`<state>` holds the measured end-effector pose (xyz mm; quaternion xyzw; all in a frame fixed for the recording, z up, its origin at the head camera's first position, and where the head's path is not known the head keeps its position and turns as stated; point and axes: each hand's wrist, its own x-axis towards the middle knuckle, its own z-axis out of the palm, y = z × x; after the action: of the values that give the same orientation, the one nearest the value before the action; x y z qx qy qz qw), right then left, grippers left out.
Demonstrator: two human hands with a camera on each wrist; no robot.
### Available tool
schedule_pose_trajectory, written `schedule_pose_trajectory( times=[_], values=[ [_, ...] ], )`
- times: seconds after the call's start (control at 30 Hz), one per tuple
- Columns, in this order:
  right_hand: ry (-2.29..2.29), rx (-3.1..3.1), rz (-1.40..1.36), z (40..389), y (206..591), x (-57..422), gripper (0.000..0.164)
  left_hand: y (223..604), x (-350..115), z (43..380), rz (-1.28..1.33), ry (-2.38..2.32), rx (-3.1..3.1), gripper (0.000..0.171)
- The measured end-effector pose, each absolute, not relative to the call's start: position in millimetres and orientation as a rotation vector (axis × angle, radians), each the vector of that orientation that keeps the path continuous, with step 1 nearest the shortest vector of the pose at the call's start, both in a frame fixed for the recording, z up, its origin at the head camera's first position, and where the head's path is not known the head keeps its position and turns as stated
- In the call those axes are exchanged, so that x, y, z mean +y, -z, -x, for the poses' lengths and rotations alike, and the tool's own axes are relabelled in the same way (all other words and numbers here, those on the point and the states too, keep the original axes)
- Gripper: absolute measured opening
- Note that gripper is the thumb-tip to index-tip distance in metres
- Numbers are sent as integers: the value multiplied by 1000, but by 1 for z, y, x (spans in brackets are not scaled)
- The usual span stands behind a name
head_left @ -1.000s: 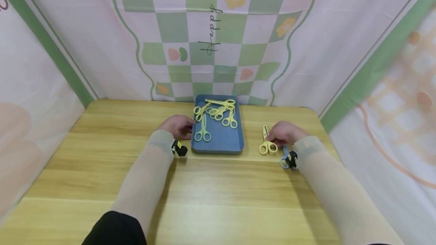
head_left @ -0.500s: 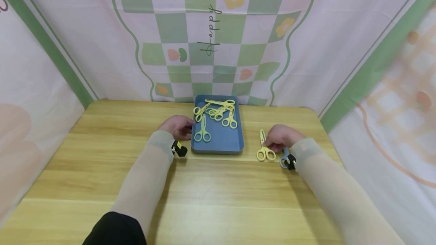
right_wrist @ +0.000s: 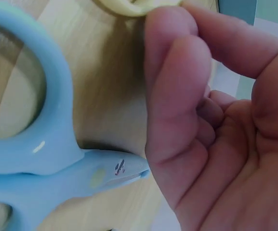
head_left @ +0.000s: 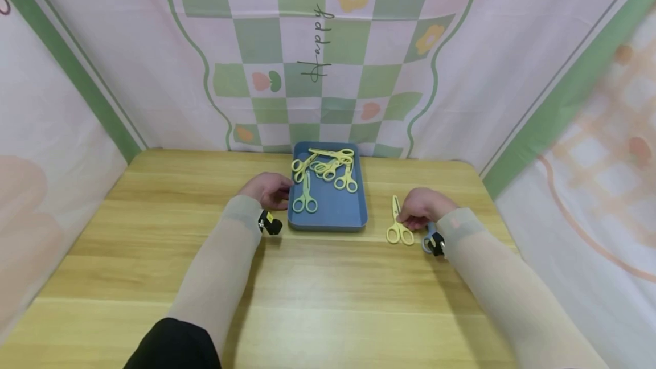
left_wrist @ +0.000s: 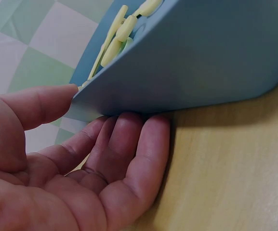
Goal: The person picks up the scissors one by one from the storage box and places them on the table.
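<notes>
A blue tray (head_left: 335,209) lies at the back middle of the table, with several yellow scissors (head_left: 345,181) heaped in its far half and green scissors (head_left: 306,201) at its left. My left hand (head_left: 267,189) holds the tray's left side; in the left wrist view the thumb meets the rim and the curled fingers touch the wall's lower edge. Right of the tray, my right hand (head_left: 422,206) pinches another pair of yellow scissors (head_left: 396,224), low at the table. Blue scissors (right_wrist: 57,159) lie beneath that hand and wrist, partly hidden in the head view.
The wooden table (head_left: 328,300) ends at a patterned cloth backdrop (head_left: 307,84) just behind the tray. More cloth hangs along the left and right sides. Small black cameras (head_left: 270,223) are strapped to both wrists.
My right hand has moved slightly left and nearer to me with the yellow scissors, then stayed almost still over the last half second. The left hand and the tray keep their place.
</notes>
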<state>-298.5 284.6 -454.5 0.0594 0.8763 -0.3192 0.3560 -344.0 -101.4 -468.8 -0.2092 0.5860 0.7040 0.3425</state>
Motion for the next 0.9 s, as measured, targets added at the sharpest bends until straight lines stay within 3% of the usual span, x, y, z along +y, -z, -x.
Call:
schedule_pose_trajectory(
  times=[0.9],
  values=[
    [760,2266,-135,289,456,291,13,467,-102,347,550,-1810,1534,29]
  ],
)
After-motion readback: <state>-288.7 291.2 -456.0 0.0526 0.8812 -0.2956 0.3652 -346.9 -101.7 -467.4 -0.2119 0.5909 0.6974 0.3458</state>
